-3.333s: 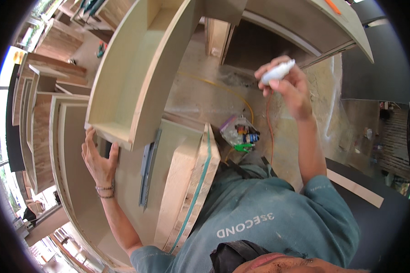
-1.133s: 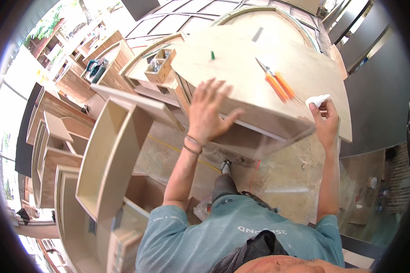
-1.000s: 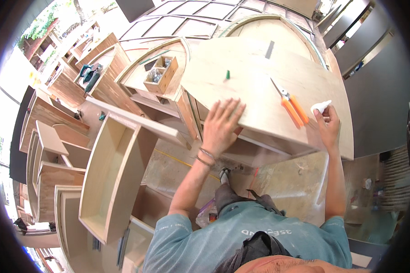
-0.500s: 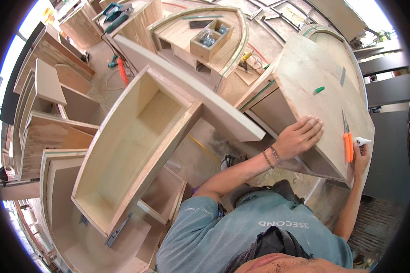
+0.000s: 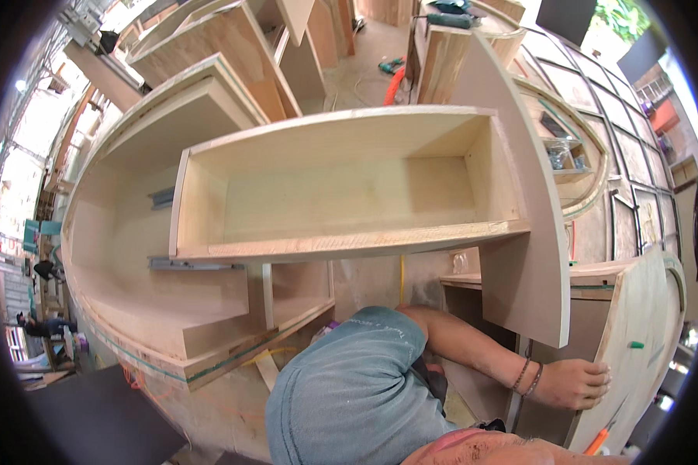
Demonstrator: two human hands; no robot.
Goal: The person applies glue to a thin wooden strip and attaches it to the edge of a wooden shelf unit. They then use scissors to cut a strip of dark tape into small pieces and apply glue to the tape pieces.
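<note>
My left hand [image 5: 572, 384], with two bead bracelets at the wrist, lies over the near edge of a pale wooden panel [image 5: 624, 325] on a cabinet at the right. Its fingers are stretched out on the wood and grip nothing. On that panel are a small green piece [image 5: 636, 345] and orange-handled scissors [image 5: 597, 442], the latter partly cut off by the lower rim. My right hand is out of view. Left of my arm, a pale wooden drawer [image 5: 349, 242] is pulled out, its long front board [image 5: 547, 287] attached at the right end.
The drawer extends from a curved cabinet [image 5: 124, 325] at the left, with a metal slide [image 5: 186, 264] showing. Behind are more unfinished cabinets [image 5: 209, 39], a corded tool [image 5: 392, 66] on the floor and a curved top [image 5: 597, 155] holding a small divided box. A black frame [image 5: 620, 101] lies far right.
The view has swung left, so the drawer now fills the middle. My left hand stays on the panel edge. My right hand, earlier with a small white bottle, has left view.
</note>
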